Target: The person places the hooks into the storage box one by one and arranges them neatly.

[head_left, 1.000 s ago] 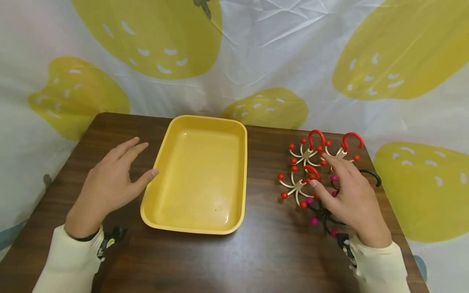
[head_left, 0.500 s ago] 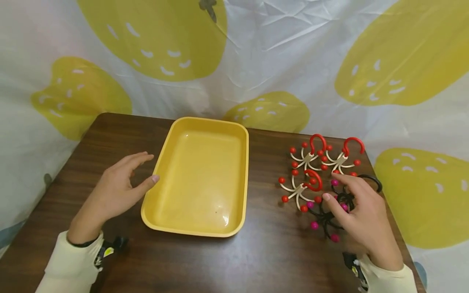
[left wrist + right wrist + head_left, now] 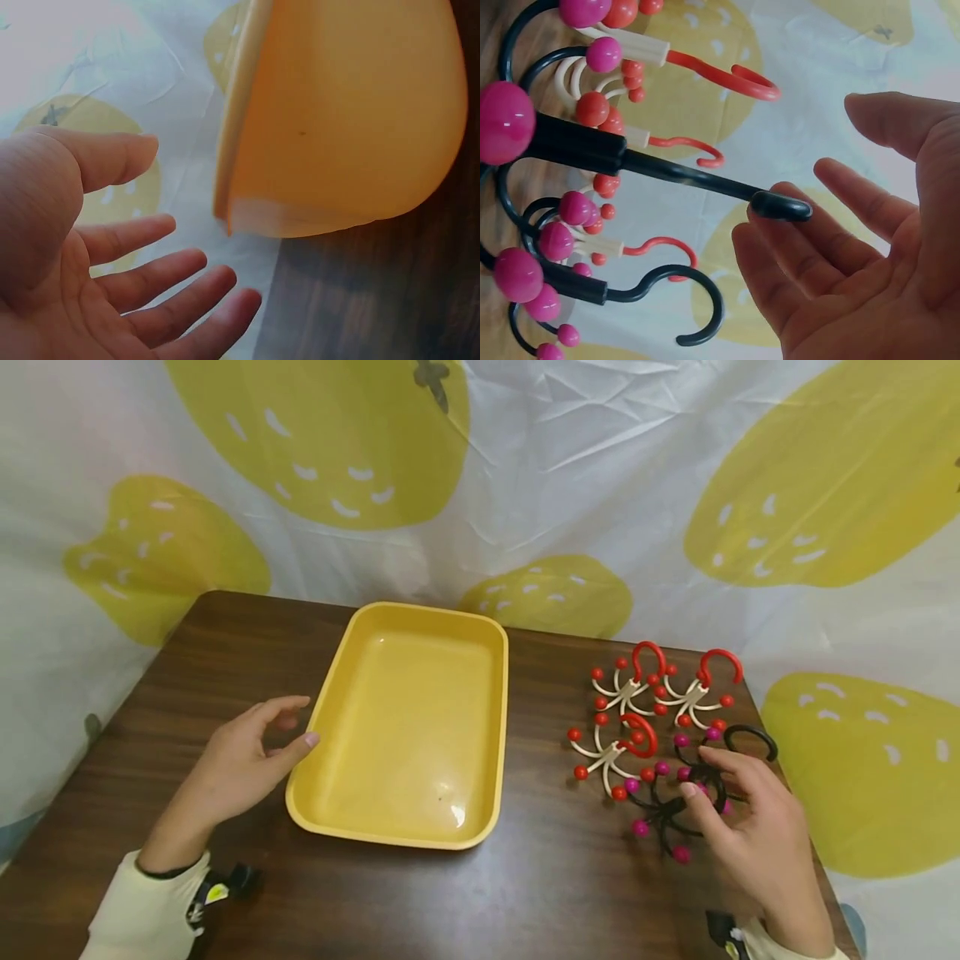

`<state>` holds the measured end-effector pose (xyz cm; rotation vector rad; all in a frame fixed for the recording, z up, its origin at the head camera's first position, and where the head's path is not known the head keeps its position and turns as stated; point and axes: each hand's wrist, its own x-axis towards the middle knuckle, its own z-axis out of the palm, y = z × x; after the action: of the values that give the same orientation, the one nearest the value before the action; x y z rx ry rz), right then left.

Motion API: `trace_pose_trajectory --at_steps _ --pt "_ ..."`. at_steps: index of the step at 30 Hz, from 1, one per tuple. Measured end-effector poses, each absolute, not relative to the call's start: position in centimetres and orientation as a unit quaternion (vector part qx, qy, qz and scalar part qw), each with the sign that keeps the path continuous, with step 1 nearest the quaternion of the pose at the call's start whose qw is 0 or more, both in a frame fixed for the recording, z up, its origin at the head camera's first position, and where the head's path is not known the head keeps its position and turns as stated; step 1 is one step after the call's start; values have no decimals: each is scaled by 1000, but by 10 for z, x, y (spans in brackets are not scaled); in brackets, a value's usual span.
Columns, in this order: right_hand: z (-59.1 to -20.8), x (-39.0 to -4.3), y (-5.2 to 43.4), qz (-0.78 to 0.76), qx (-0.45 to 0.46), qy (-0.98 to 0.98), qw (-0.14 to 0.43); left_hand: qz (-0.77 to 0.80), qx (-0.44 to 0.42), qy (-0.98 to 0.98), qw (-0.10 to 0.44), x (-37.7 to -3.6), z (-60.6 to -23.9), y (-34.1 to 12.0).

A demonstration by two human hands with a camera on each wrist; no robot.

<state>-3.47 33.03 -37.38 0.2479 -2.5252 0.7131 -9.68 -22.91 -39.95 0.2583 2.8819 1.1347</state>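
In the head view, my right hand (image 3: 768,839) hovers over two black multi-arm hanging hooks with magenta ball tips. Thumb and fingers are spread around the upright hook of the nearer black hanger (image 3: 666,812). The right wrist view shows that black hook (image 3: 784,206) overlapping the relaxed fingertips, with the thumb well apart from it. A second black hanger (image 3: 581,285) stands close by. My left hand (image 3: 240,764) is held beside the left rim of a yellow tray (image 3: 504,735), fingers loosely bent and holding nothing; in the left wrist view its palm (image 3: 37,300) faces the tray wall.
Behind and left of the black hangers stand three cream hangers with red hooks and red balls, such as the front one (image 3: 613,755). All rest on a dark wooden table (image 3: 570,893). A lemon-print cloth (image 3: 525,468) hangs behind.
My right hand has drawn back toward the front right, from over the red hooks to the nearer black hanger. The left hand has lowered slightly beside the tray, its fingers bending a bit more.
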Motion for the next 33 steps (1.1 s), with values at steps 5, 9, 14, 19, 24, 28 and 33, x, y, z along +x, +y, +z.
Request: trace_pose_trajectory --at_steps 5,9,14,19,24,28,33 --pt "-380 -32 334 282 64 -923 255 406 76 910 38 -96 -407 -230" --pt "-387 -33 336 319 8 -919 231 447 77 890 46 -97 -410 -230" --pt "-394 -34 337 366 -60 -907 200 478 69 874 57 -98 -412 -231" --pt "-398 -36 337 410 -73 -888 194 471 54 878 67 -98 -414 -231" --pt "-404 -38 338 409 -67 -888 197 466 50 880 71 -99 -416 -232" --pt "-404 -39 338 404 -57 -890 204 472 48 877 74 -100 -418 -232" --pt "-404 -40 338 402 -49 -889 212 479 43 873 78 -100 -417 -232"
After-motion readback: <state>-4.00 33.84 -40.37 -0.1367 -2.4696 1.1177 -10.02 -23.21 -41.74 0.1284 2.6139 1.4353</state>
